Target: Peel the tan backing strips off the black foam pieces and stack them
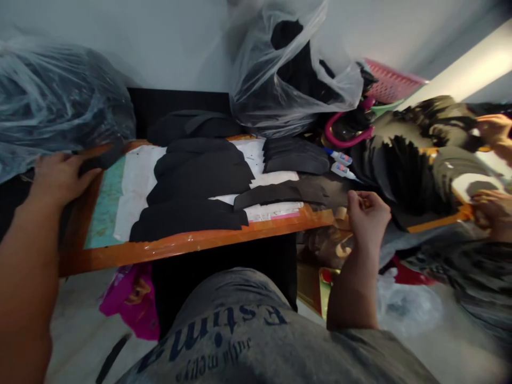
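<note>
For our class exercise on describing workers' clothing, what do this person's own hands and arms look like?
The left hand and right hand are ungloved. The visible forearms are bare, with no sleeves over them; the greyish shirt bears dark lettering.

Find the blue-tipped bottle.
Head view, right of centre: the blue-tipped bottle lies right of the fanned black pieces, just beyond the white-tipped bottle.

An orange-edged table (120,255) bears white paper (138,170) under black pieces (200,170).
</note>
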Demonstrator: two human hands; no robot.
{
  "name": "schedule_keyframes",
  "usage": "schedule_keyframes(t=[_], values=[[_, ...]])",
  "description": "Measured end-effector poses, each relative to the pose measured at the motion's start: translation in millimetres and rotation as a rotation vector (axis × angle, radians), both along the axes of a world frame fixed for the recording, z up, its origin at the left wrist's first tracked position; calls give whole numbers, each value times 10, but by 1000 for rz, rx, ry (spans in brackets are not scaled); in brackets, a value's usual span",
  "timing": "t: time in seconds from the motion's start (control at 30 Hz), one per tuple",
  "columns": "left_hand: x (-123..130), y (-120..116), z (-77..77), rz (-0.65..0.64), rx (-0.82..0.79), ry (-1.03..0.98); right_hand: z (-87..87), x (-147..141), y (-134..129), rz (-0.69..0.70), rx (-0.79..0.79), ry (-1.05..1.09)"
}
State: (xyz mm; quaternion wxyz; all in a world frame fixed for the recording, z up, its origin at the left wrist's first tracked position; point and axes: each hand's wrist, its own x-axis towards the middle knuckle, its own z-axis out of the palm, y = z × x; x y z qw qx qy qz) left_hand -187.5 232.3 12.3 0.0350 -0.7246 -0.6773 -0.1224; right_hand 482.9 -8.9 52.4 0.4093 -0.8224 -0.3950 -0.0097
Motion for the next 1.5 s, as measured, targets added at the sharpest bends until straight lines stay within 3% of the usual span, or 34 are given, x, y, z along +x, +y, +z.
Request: schedule_keyframes(t=[0.1, 0.17, 0.27, 0.33, 0.37, 0.43, 0.63, 0.8, 0.87, 1.0, 1.13, 1.27, 1.33, 1.5], values=[[257, -303, 159, -73, 196, -148, 99, -345, -30, 291, -92, 149], [560, -651, 309, -15, 427, -343, 130, -700, -13, 532, -165, 219], [1097, -1293, 514, -215, 353, -393, 113, -1302, 30, 864, -234, 351], [1416, -1696, 582, -453, 207, -367, 73, -1658, 52, 1017, -190, 473], [1542, -1864, 589, -630, 157, -366, 51, -1800, 59, 1061, -168, 524], [1709, -2115, 561, -736, 114, -387, 13, -1992, 67, 1094, -154, 581], [1788, -2348, 341, -665, 34, -449, 19, -2015, 84, 1324, -331, 792], [1970, -2441, 292, -605, 238, -315, 50, -2029, 75, 1311, -328, 845], [2082, -2473, 348, -701, 279, -324, 54, -2083, 66, 1345, -321, 870], [2255, -2441, 496, -921, 210, -464, 53, -2194, 59, 1428, -292, 979], [2292, -2390, 540, -973, 173, -586, 34, -2269, 48, 1460, -262, 1112], [2221, -2414, 467, -899, 171, -610, -36, -2326, 19, 1450, -300, 1212], [2162, -2424, 420, -861, 191, -605, -96, -2315, 28, 1389, -248, 1302], [1958, -2394, 331, -541, 399, -668, -199, -2063, 151, 959, 22, 1524]])
